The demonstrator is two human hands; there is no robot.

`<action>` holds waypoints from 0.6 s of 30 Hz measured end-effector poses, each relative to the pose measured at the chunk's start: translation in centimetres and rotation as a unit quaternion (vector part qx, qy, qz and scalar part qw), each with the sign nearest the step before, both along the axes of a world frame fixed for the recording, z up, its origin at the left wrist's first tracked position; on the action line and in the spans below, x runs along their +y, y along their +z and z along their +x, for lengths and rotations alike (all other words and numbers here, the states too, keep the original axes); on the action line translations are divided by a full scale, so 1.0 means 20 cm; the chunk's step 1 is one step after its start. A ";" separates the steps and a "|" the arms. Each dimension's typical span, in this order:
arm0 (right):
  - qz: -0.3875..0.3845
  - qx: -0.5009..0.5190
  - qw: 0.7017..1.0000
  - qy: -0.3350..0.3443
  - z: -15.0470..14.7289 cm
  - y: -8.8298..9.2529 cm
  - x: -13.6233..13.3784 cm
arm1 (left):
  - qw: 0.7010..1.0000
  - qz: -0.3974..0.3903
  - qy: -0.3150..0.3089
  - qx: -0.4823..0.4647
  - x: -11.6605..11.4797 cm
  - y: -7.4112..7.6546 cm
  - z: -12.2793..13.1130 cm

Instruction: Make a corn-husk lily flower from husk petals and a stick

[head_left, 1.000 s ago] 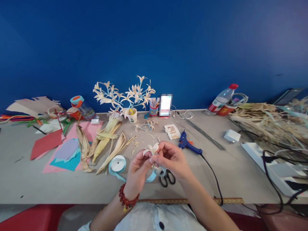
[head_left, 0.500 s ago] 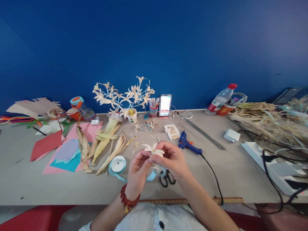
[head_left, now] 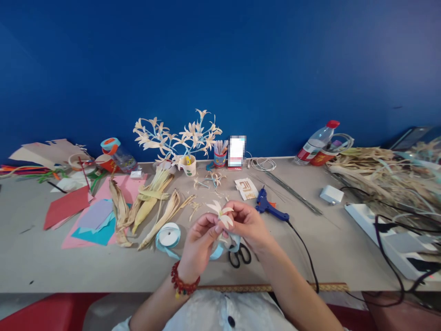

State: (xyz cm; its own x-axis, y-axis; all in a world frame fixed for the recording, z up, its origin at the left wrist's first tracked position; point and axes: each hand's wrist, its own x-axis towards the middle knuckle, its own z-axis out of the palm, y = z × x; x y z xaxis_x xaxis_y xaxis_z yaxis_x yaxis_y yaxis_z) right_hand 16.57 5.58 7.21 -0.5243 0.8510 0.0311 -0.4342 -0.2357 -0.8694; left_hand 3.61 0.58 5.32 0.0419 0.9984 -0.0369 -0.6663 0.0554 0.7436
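A small cream-white handmade flower (head_left: 222,214) is pinched between my two hands, its petals spread upward above the fingertips. My left hand (head_left: 204,239) closes on its lower part from the left. On the other side, the thumb and fingers of my right hand (head_left: 248,225) grip it close to the petals. Light blue ribbon (head_left: 217,251) hangs beneath the hands and runs toward a ribbon roll (head_left: 169,235) on the left. Black-handled scissors (head_left: 240,256) lie just below my right hand, their blades hidden.
Corn husks (head_left: 148,207) and coloured paper (head_left: 69,207) lie to the left. Behind stands a cup of finished flowers (head_left: 188,165). On the right are a blue glue gun (head_left: 270,207), metal wires (head_left: 294,193), a power strip (head_left: 372,234) with black cables and a bottle (head_left: 315,142).
The flower has been tilted, so its petals now stand more upright and face more to the right. Both hands stay at nearly the same place, with small finger shifts.
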 end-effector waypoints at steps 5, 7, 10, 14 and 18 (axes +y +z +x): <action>-0.002 -0.008 0.999 -0.031 0.00 0.02 0.00 | 0.997 0.036 0.008 0.061 -0.01 -0.01 -0.02; 0.001 -0.014 0.999 -0.051 0.00 0.02 -0.01 | 0.990 0.058 0.034 0.126 -0.01 -0.01 -0.02; 0.004 -0.005 0.998 -0.058 -0.01 0.03 -0.01 | 0.975 0.064 0.064 0.202 -0.02 -0.01 -0.02; 0.002 0.014 0.999 -0.045 -0.01 0.02 -0.01 | 0.980 0.051 0.064 0.181 -0.01 -0.01 -0.01; -0.003 0.012 1.000 -0.026 -0.01 0.02 -0.01 | 0.996 0.011 0.034 0.076 -0.01 -0.01 0.01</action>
